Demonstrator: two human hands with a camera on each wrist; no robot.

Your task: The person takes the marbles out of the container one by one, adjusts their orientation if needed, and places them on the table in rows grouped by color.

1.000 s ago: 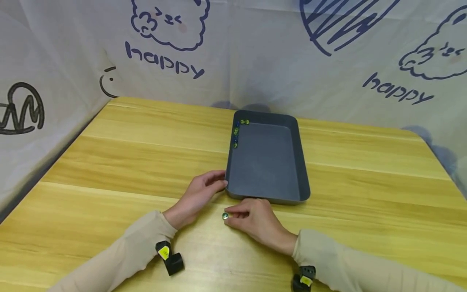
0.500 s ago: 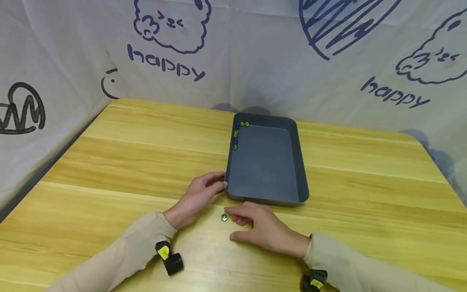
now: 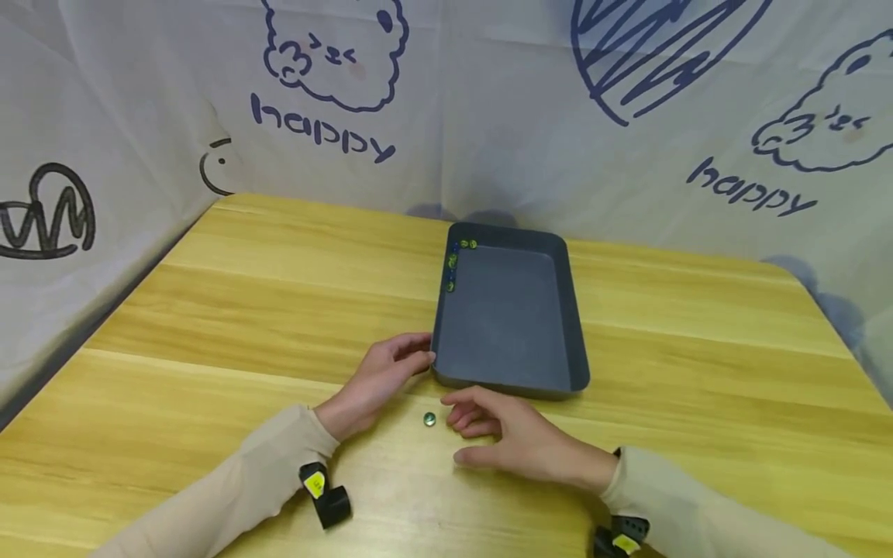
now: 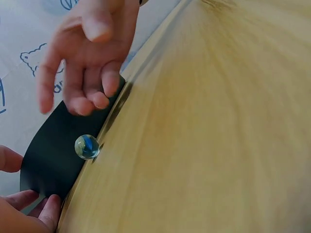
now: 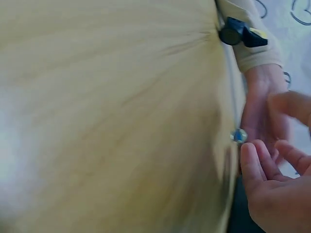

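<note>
Grey tray (image 3: 509, 325) touched at near-left corner by relaxed left hand (image 3: 380, 380), presumably steadying; right hand (image 3: 519, 438) wide, empty, beside loose marble (image 3: 429, 419).

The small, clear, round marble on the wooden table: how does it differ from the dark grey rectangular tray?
Shape: the marble is a ball; the tray is a low-walled rectangle.
Look: the marble is see-through with blue inside; the tray is plain dark grey.
Contact: the bare left hand touches the tray, while the bare right hand is apart from the marble.
Marble and tray both rest on the yellow-brown wooden table.
</note>
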